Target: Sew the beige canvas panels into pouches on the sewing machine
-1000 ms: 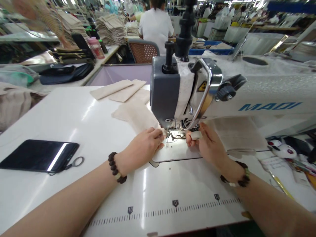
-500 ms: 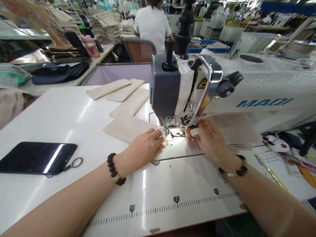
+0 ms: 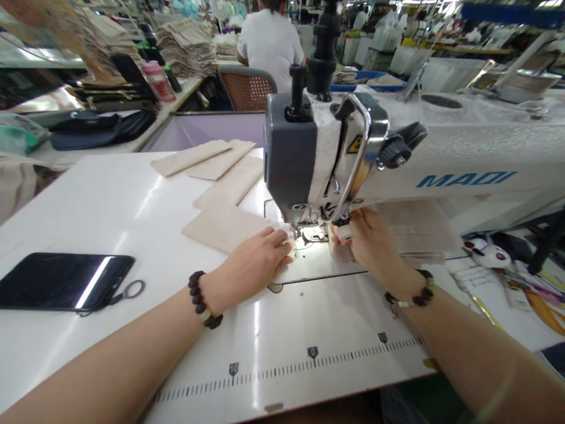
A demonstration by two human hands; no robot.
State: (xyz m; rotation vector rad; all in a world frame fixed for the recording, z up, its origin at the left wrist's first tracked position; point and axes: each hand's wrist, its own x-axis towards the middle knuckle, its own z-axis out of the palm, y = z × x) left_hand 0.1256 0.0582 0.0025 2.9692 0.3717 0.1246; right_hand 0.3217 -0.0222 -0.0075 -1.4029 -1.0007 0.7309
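Note:
My left hand (image 3: 253, 262) is closed on the right end of a beige fabric piece (image 3: 216, 229), its fingertips just left of the needle area. The sewing machine head (image 3: 291, 153) stands over this spot, with a lit metal presser foot (image 3: 314, 235) at its base. To the right of the foot, my right hand (image 3: 373, 241) is closed, fingers bent, on the edge of another beige fabric piece (image 3: 339, 252). A small white band or part (image 3: 345, 232) shows at its fingers; I cannot tell which. More folded beige fabric (image 3: 410, 227) lies behind that hand.
Several beige fabric pieces (image 3: 207, 154) lie fanned behind the left hand. A black phone (image 3: 66, 281) with a ring strap lies on the white table (image 3: 172, 335) at left. Pens and small items (image 3: 521, 277) sit at right. Ahead, a person in white (image 3: 271, 44) sits on a chair.
The whole view has shifted slightly left. My right hand has lowered a little beside the presser foot. The left hand keeps its place on the fabric.

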